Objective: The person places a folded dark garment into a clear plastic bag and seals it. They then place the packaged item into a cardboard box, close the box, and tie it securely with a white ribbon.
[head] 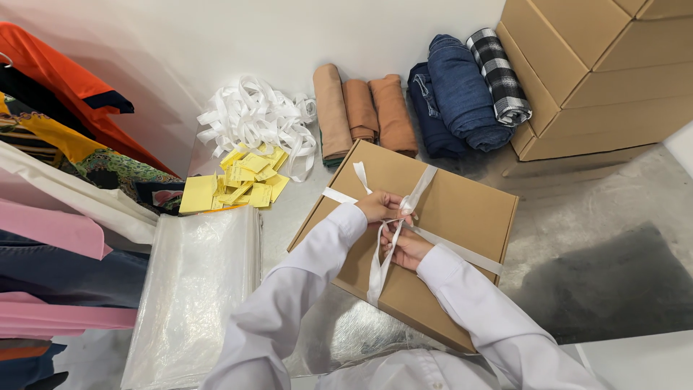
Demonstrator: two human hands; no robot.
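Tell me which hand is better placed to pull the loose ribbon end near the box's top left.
Left, probably. The left hand grips the ribbon crossing on the cardboard box, nearest the loose end. The right hand sits lower, holding the hanging strand.

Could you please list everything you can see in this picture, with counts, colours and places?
cardboard box: one, brown, flat, centre, on the table.
ribbon: one, white, crossed over the box.
ribbon pile: one heap, white, by the wall.
paper tags: many, yellow, below the ribbon pile.
plastic bags: a stack, clear, lower left.
rolled tan cloths: three, tan and brown, behind the box.
rolled denim: two, blue, right of them.
checked cloth: one, black and white, far right.
stacked cartons: several, brown, top right.
hanging clothes: several, mixed colours, left edge.
left hand: holds the ribbon.
right hand: holds the ribbon.
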